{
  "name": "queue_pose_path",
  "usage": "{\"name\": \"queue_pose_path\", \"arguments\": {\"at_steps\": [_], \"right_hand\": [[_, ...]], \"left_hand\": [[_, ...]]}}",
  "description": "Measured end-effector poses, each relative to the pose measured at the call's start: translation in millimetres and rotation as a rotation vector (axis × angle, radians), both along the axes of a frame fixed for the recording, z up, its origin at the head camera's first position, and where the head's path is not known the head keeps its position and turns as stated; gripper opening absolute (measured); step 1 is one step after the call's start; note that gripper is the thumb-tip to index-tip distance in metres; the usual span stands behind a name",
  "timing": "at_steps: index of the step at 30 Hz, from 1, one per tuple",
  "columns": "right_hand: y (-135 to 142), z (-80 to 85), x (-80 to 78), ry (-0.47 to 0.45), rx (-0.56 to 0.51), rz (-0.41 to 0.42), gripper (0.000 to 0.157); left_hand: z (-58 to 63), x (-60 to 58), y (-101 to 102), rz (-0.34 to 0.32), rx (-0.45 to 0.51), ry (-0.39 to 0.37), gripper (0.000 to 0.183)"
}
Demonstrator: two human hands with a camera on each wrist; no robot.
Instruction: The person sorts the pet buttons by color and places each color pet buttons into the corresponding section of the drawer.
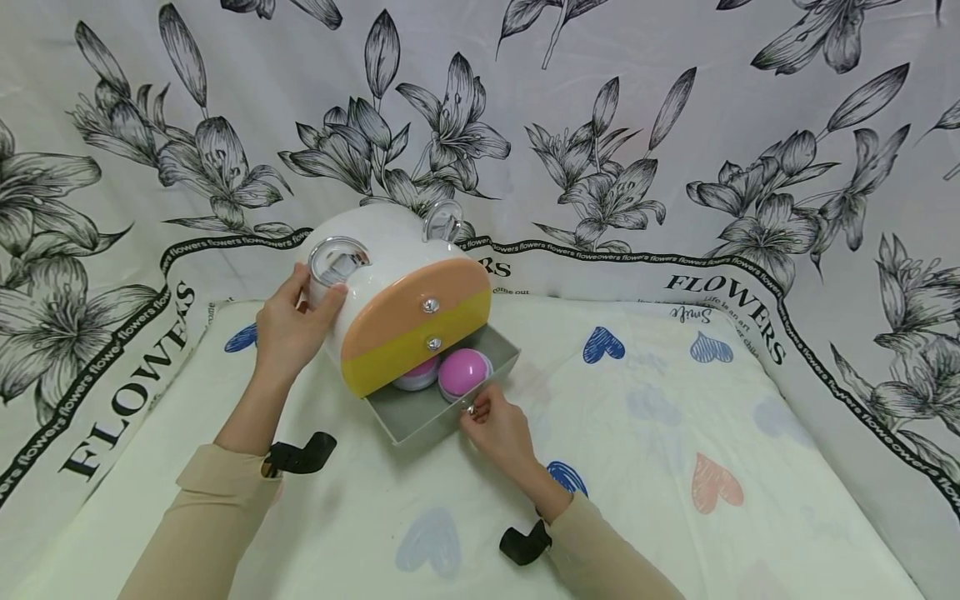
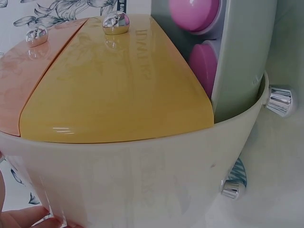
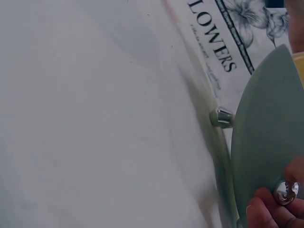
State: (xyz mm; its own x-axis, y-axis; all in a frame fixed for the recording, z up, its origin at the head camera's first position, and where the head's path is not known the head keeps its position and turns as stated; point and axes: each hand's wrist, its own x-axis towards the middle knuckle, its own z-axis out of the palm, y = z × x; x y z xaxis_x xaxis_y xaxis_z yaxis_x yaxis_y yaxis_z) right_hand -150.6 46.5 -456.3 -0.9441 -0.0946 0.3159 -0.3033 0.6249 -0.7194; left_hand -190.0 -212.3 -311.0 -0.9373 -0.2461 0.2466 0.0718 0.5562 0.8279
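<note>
A rounded white drawer box point(image 1: 375, 223) has an orange drawer point(image 1: 397, 304) above a yellow drawer point(image 1: 412, 346), each with a silver knob. Below them a grey-green drawer point(image 1: 408, 426) is pulled out. Inside it lie two round things with pink tops; the nearer pink one point(image 1: 462, 371) shows whole, the other point(image 1: 422, 377) is partly hidden under the yellow drawer. My left hand point(image 1: 291, 327) grips the box's left side by a silver-rimmed ear point(image 1: 339, 260). With thumb and fingers, my right hand point(image 1: 501, 429) pinches the grey-green drawer's silver knob point(image 3: 285, 192).
A second silver-rimmed ear point(image 1: 444, 222) rises at the box's top right. Silver feet, one foot point(image 2: 281, 100) near the open drawer, stick out underneath. The heart-printed cloth point(image 1: 630, 467) lies under everything; a flower-printed curtain point(image 1: 570, 50) hangs behind.
</note>
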Motion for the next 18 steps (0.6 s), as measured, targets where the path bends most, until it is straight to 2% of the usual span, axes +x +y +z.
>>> {"name": "queue_pose_path", "arguments": {"at_steps": [7,18], "right_hand": [[-7.8,0.5,-9.9,0.031,0.019,0.015,0.018],[-22.4,4.1,-27.8,0.014,0.059,0.023,0.018]], "left_hand": [[0.2,0.4,0.0,0.002,-0.003,-0.003,0.070],[-0.4,0.6,0.1,0.002,-0.003,-0.009,0.072]]}}
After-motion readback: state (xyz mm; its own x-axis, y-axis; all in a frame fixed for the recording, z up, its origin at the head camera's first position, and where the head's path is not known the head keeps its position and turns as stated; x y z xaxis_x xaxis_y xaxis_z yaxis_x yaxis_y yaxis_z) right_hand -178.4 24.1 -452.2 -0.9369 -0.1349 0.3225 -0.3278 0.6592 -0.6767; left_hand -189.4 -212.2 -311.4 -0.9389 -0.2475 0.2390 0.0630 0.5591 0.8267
